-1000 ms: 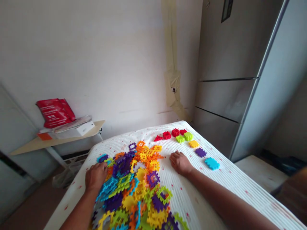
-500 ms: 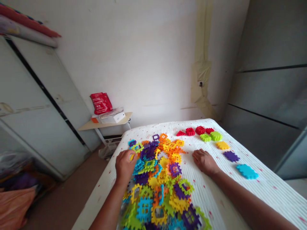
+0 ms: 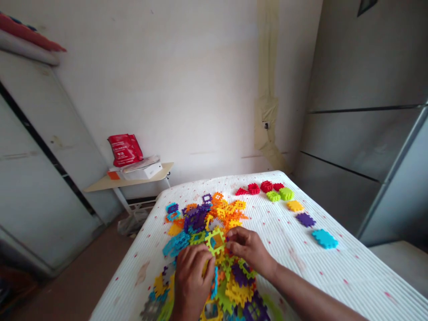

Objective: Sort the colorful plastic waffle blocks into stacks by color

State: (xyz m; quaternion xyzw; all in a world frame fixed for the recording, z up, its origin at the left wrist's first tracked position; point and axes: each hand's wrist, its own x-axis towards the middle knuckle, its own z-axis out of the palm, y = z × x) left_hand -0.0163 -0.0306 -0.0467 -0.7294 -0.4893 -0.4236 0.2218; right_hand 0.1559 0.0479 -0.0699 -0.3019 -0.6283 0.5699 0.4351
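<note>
A heap of coloured plastic interlocking tiles [image 3: 203,223] lies on the white ribbed table cover [image 3: 301,263]. My left hand [image 3: 192,278] and my right hand [image 3: 247,247] meet over the heap and together pinch a lime-green open-frame square tile [image 3: 216,239], lifted a little above the pile. The fingers of both hands are closed on its edges. Sorted tiles lie in a row at the far right: red ones [image 3: 261,187], green ones [image 3: 281,195], a yellow one [image 3: 295,205], a purple one [image 3: 305,219] and a blue one [image 3: 324,238].
A small shelf [image 3: 129,178] against the wall carries a red bag [image 3: 125,149] and a white box. Grey cabinet panels stand at the left and right. The brown floor shows at the lower left beyond the table edge.
Both hands left their resting places at the pile's sides and came together in the middle, picking up a lime-green frame tile. The camera view has shifted slightly.
</note>
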